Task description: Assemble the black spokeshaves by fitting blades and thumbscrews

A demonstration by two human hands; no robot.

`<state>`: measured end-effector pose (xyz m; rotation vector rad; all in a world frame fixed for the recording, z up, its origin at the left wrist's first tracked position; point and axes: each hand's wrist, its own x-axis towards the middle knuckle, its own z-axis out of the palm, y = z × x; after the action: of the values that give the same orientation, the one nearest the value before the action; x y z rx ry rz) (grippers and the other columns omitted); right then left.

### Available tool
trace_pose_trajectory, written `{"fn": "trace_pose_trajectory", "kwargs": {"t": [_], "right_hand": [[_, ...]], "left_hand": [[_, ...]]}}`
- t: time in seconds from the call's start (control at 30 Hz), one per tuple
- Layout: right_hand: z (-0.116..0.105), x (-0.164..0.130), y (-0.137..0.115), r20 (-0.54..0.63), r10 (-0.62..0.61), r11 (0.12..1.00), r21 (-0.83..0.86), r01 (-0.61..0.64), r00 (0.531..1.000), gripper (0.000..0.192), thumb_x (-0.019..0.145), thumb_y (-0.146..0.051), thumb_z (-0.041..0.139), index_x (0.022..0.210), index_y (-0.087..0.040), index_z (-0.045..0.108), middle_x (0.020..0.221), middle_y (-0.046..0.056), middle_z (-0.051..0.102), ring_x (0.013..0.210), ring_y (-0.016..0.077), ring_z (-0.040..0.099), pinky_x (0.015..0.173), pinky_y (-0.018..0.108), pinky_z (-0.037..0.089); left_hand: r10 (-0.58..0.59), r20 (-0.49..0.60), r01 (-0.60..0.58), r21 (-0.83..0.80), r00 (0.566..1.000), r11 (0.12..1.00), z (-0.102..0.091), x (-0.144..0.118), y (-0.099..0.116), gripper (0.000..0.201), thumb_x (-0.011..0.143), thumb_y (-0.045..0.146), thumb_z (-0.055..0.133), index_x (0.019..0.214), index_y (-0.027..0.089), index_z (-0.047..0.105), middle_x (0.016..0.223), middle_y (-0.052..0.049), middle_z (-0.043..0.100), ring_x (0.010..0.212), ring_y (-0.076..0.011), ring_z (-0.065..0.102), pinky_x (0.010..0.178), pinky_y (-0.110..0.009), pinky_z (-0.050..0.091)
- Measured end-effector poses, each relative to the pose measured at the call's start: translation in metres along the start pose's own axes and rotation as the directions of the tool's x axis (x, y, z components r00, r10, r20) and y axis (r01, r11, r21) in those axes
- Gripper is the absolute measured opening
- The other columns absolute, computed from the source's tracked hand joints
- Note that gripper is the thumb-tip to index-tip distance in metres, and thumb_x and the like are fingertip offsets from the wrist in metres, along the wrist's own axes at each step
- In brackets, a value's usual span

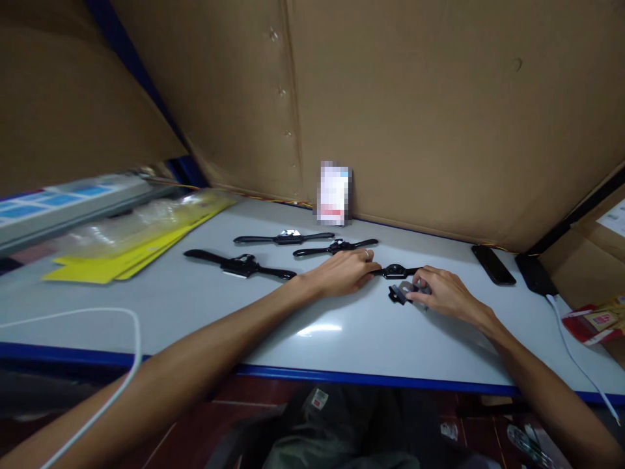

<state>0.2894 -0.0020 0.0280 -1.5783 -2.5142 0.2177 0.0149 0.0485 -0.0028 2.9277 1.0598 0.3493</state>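
Between my hands lies a black spokeshave body (394,271), its middle bare without a blade fitted. My left hand (347,270), with a ring on one finger, is closed on its left handle. Fingers of my right hand (444,293) pinch a grey metal blade (405,290) just in front of the body. A small black cap piece (394,296) is beside the blade; whether it is also held I cannot tell. To the left lie more black spokeshaves: one farthest back (289,239), one behind my left hand (336,247), and one nearer the left (239,265).
A blurred-out white card or box (334,194) leans on the cardboard wall (415,117). Yellow sheets (122,257) and clear plastic packs (131,228) lie at left. Two dark phone-like devices (493,264) are at right, one with a white cable (566,332). Another white cable (134,332) crosses my left forearm.
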Motion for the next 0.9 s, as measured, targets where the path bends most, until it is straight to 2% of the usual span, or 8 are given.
{"fn": "trace_pose_trajectory", "kwargs": {"t": [0.1,0.27,0.43,0.53,0.6,0.77,0.9], "right_hand": [[0.004,-0.001,-0.005,0.023,0.004,1.0,0.021,-0.005,1.0,0.022,0.087,-0.043,0.07,0.092,-0.022,0.062,0.102,0.006,0.07,0.078,0.0198,0.06,0.067,0.032,0.037],[0.005,0.0,-0.013,0.088,0.033,0.991,0.124,-0.044,0.996,0.021,0.079,-0.033,0.077,0.09,-0.022,0.062,0.101,0.005,0.069,0.08,0.0189,0.06,0.07,0.031,0.041],[0.003,0.001,-0.007,0.152,0.064,0.961,0.258,-0.102,0.986,0.035,0.07,-0.02,0.081,0.1,-0.023,0.063,0.081,-0.002,0.066,0.068,0.0143,0.055,0.061,0.027,0.035],[-0.002,0.002,0.004,0.153,0.0,0.943,0.328,-0.051,0.988,0.017,0.076,-0.021,0.073,0.092,-0.022,0.068,0.068,-0.005,0.06,0.061,0.0124,0.051,0.06,0.026,0.033],[-0.006,0.003,0.01,0.112,-0.013,0.911,0.411,-0.035,0.994,0.005,0.079,-0.026,0.07,0.082,-0.021,0.068,0.064,-0.005,0.059,0.06,0.0123,0.051,0.061,0.027,0.035],[-0.005,0.009,0.009,-0.086,0.127,0.78,0.624,-0.046,0.988,0.023,0.079,-0.042,0.069,0.074,-0.02,0.064,0.072,0.001,0.068,0.065,0.0155,0.056,0.065,0.03,0.042],[0.008,0.014,0.005,-0.136,0.149,0.762,0.647,-0.026,0.979,0.025,0.077,-0.044,0.068,0.072,-0.02,0.069,0.072,0.003,0.069,0.069,0.0176,0.057,0.068,0.032,0.043]], "left_hand": [[0.013,-0.005,-0.013,0.002,1.0,1.0,0.0,0.0,0.0,0.035,0.098,0.024,0.046,0.126,0.022,0.068,0.105,-0.009,0.063,0.091,-0.0218,0.061,0.072,-0.033,0.045],[0.018,0.006,-0.018,0.004,1.0,1.0,-0.001,0.0,0.001,0.037,0.098,0.023,0.045,0.127,0.024,0.068,0.105,-0.01,0.062,0.09,-0.0227,0.061,0.073,-0.035,0.045],[0.035,0.03,-0.036,0.019,0.999,0.999,-0.005,-0.002,0.004,0.039,0.097,0.021,0.045,0.129,0.024,0.067,0.106,-0.01,0.062,0.092,-0.0233,0.062,0.071,-0.034,0.044],[0.067,0.018,-0.067,0.003,0.998,0.998,-0.007,-0.003,0.007,0.038,0.096,0.021,0.044,0.125,0.024,0.069,0.104,-0.009,0.062,0.089,-0.0224,0.061,0.071,-0.034,0.045],[0.084,0.012,-0.084,-0.004,0.996,0.996,-0.008,-0.004,0.01,0.037,0.096,0.021,0.043,0.123,0.024,0.07,0.102,-0.009,0.062,0.087,-0.0211,0.061,0.071,-0.034,0.046],[0.117,0.038,-0.118,0.012,0.992,0.993,-0.009,-0.004,0.018,0.039,0.098,0.02,0.042,0.128,0.025,0.067,0.102,-0.009,0.062,0.089,-0.0207,0.06,0.071,-0.033,0.045],[0.131,0.039,-0.132,0.006,0.991,0.991,-0.009,-0.004,0.02,0.039,0.098,0.019,0.042,0.129,0.025,0.066,0.102,-0.009,0.062,0.09,-0.0215,0.06,0.07,-0.033,0.045]]}}
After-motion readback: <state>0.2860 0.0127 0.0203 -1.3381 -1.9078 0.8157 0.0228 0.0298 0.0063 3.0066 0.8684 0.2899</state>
